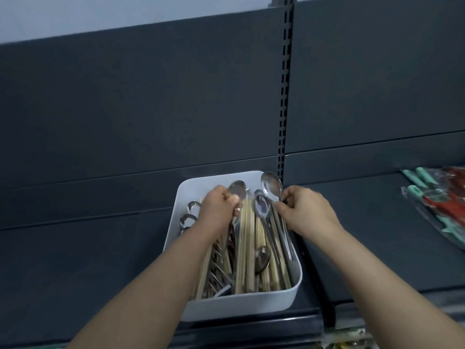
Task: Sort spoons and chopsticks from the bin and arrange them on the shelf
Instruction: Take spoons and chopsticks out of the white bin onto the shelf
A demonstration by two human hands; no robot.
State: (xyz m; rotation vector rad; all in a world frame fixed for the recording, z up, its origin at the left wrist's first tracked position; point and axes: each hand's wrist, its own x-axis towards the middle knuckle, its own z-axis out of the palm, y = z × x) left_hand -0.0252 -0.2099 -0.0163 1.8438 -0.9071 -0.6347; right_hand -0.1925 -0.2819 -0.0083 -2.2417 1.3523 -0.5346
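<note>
Two hands: both are down in the bin (241,306), one on each side of the pile.
Left hand (217,210): fingers curl right round the neck of the blurred spoon (237,188), its bowl poking out past the knuckles. That is a full wrap, probably to drag it free of the sticks lying across its handle.
Right hand (305,210): thumb and fingertips pinch the neck of the raised spoon (270,183), bowl up over the bin's far right corner. A light pinch suits so slim a handle.
Chopsticks (247,248): a pale bundle lies lengthwise down the middle, between the hands, and neither hand holds any.
Loose spoons (261,209): more lie among the sticks, one just beside the right thumb.
Bin: white, on the dark shelf (100,260) near its front edge, which puts it in easy reach.
Packets (442,197): teal and red handles in clear wrap, well apart to the right.
Stage: early, I'd say, as every spoon and chopstick in view is inside the bin.
Watch-out: handles and sticks are interleaved, so a quick pull could flick chopsticks over the wall.
</note>
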